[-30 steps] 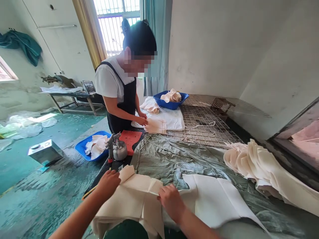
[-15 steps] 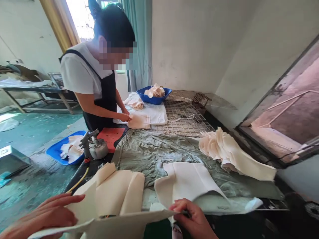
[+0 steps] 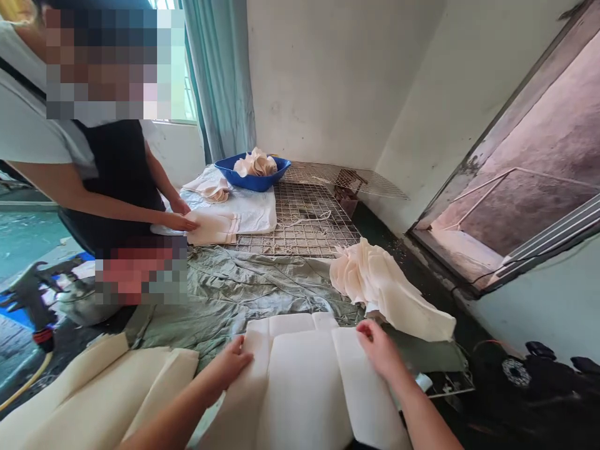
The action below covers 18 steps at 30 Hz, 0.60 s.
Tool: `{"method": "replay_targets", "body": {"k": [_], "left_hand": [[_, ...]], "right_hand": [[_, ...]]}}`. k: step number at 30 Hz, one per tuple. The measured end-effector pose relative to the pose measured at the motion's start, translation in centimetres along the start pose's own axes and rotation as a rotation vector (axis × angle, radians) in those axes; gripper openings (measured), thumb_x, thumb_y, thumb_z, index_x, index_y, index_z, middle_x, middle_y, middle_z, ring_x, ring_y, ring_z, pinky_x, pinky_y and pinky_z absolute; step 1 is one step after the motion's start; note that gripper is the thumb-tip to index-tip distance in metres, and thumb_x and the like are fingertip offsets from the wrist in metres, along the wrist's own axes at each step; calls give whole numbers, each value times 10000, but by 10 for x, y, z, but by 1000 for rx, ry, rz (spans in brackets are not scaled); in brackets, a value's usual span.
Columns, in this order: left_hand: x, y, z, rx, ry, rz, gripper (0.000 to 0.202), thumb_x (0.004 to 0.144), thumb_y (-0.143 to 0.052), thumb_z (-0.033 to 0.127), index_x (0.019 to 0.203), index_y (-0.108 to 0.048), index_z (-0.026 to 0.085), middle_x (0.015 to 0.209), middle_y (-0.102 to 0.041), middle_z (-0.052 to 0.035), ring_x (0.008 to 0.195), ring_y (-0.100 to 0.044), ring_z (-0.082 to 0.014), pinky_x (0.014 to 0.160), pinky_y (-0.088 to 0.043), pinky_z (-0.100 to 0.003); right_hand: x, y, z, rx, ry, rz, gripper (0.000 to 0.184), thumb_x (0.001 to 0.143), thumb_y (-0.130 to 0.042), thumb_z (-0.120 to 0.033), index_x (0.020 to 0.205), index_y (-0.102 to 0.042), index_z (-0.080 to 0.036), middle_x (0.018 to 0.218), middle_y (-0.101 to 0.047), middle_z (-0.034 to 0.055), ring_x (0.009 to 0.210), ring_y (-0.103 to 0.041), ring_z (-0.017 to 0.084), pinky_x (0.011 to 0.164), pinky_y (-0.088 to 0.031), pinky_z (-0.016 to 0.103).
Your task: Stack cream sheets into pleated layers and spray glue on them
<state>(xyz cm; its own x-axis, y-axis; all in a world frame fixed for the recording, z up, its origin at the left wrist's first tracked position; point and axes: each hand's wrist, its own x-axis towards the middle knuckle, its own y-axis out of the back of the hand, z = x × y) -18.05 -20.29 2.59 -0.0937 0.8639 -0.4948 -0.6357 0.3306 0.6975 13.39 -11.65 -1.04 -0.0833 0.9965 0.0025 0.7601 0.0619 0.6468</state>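
Note:
A cream, creased sheet of foam-like fabric (image 3: 304, 381) stretches out in front of me, over another pale sheet (image 3: 291, 323) whose far edge shows beyond it. My left hand (image 3: 232, 361) is closed on the left edge, near the far corner. At the far right corner, my right hand (image 3: 376, 347) pinches the upper sheet between thumb and fingers. To the left lies a stack of similar cream pieces (image 3: 112, 387). A fanned pile of cream pieces (image 3: 389, 287) rests just beyond my right hand. Wrinkled grey-green cloth (image 3: 253, 281) covers the table under them.
At the left, a co-worker's hands (image 3: 180, 219) hold flat cream pieces (image 3: 210, 226) on the table. A blue tray (image 3: 253, 181) of pieces sits at the back beside wire mesh (image 3: 314, 215). A spray gun (image 3: 35, 300) with a yellow hose stands near left.
My view has swung right. Both hands have moved forward with the sheet, which is now spread over the pale piece on the table. My left hand, previously with outstretched fingers, now grips its edge.

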Motion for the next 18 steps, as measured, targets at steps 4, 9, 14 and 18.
{"method": "replay_targets", "body": {"k": [4, 9, 14, 18], "left_hand": [[37, -3, -2, 42, 73, 154, 590, 791, -361, 176, 1372, -263, 132, 775, -649, -20, 729, -625, -177, 675, -469, -275], [54, -12, -8, 269, 19, 140, 401, 829, -339, 203, 1140, -592, 210, 1083, -648, -68, 986, -604, -210, 837, -424, -289], [55, -17, -15, 334, 17, 129, 405, 863, -296, 254, 1072, -642, 227, 1048, -650, -62, 947, -611, -204, 794, -427, -271], [53, -16, -12, 418, 36, 113, 359, 862, -324, 275, 959, -669, 265, 974, -625, -39, 856, -614, -194, 746, -431, -276]], "right_hand": [[45, -32, 13, -155, 83, -96, 229, 711, -384, -131, 789, -592, -184, 801, -667, 52, 750, -635, 183, 709, -492, 283], [50, -67, 27, -200, 136, -150, 254, 811, -383, -125, 835, -629, -185, 918, -649, 81, 854, -631, 202, 750, -482, 295], [41, -80, 45, -393, 209, -161, 278, 897, -366, -169, 964, -634, -202, 984, -636, 69, 795, -647, 183, 633, -480, 257], [37, -80, 50, -537, 308, -109, 284, 895, -383, -144, 958, -649, -220, 1014, -636, 78, 839, -633, 199, 678, -492, 283]]}}
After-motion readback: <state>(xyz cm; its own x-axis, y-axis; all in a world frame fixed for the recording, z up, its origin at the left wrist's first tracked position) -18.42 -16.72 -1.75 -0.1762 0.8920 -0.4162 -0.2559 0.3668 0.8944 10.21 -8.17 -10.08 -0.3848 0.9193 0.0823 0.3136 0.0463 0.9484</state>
